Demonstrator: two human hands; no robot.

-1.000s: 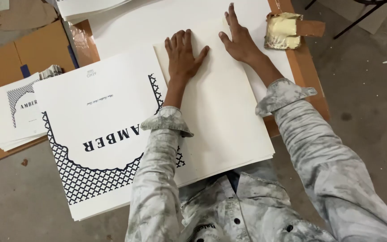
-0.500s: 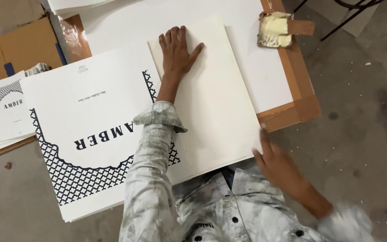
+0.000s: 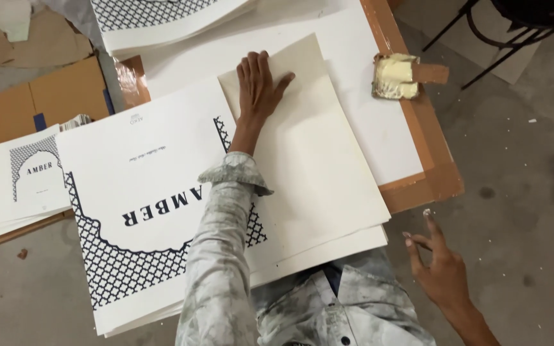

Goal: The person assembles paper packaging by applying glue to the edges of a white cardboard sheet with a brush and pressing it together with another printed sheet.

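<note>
Left hand (image 3: 259, 86) flat on blank sheet (image 3: 315, 160), which overlaps printed sheet stack (image 3: 142, 205) to its left. Sponge block (image 3: 395, 75), probably glue-smeared, at table (image 3: 431, 173) right edge. Right hand (image 3: 440, 272) off table, over floor.

Left hand (image 3: 259, 86) pressed flat, fingers together; right hand (image 3: 440, 269) hovers, fingers spread.

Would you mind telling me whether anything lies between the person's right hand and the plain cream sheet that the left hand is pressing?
Nothing visible does. The right hand hangs off the board's edge, and only bare floor separates it from the cream sheet.
</note>
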